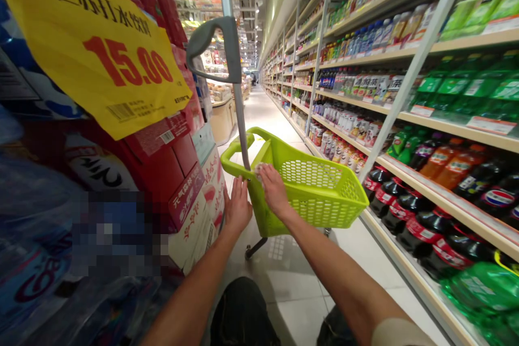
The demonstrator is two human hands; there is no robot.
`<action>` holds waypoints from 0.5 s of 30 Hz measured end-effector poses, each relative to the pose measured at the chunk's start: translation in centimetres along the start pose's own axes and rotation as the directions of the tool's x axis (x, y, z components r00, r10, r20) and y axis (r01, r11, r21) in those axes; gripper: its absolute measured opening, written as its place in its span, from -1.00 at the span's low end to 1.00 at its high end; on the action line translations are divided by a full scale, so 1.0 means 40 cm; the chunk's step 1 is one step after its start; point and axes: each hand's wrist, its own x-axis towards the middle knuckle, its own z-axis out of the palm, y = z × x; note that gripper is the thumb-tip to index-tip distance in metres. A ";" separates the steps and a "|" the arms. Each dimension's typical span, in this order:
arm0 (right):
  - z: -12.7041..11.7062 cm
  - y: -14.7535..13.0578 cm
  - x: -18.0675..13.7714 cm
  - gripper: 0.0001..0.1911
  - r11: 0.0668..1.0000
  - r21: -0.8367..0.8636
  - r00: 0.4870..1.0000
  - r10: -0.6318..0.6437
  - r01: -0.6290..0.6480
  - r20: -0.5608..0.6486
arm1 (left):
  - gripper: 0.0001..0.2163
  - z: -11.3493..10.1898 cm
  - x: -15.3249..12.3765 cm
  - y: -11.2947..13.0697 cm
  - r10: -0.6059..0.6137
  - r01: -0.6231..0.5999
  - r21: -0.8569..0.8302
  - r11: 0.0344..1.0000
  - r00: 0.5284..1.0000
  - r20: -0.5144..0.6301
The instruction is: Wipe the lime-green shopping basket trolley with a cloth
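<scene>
A lime-green plastic shopping cart (324, 194) with perforated sides stands in front of me. Its grey metal pole rises to a dark grey loop handle (233, 48). My right hand (274, 188) presses a small crumpled white wipe (258, 168), mostly hidden under the fingers, against the cart's near rim, just right of the pole. Beside the pole's foot, my left hand (237, 208) has its fingers stretched out, close to the cart's near end; whether it touches the plastic is hard to tell. The basket's visible inside shows only green plastic.
On the right run long shelves (458, 130) of bottled drinks, with large cola bottles (409, 216) on the lowest level. Stacked drink cartons (194, 216) and a yellow price sign (105, 54) crowd the left. Pale floor tiles (292, 275) stretch down the aisle between them.
</scene>
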 end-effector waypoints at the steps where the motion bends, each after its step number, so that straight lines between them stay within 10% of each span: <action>1: -0.003 0.010 0.012 -0.54 1.000 -0.009 0.999 0.023 -0.023 0.021 | -0.40 -0.005 0.016 0.013 0.036 -0.036 0.002 0.999 0.999 -0.014; 9: -0.108 0.266 -0.208 -0.47 0.957 -0.158 0.969 0.231 -0.241 -0.084 | -0.39 -0.011 0.072 0.069 0.161 -0.165 0.040 0.985 0.982 0.094; 15: -0.049 0.204 -0.162 -0.55 0.983 -0.098 0.988 0.149 -0.152 -0.037 | -0.42 -0.011 0.078 0.125 0.223 -0.229 0.028 0.973 0.965 0.138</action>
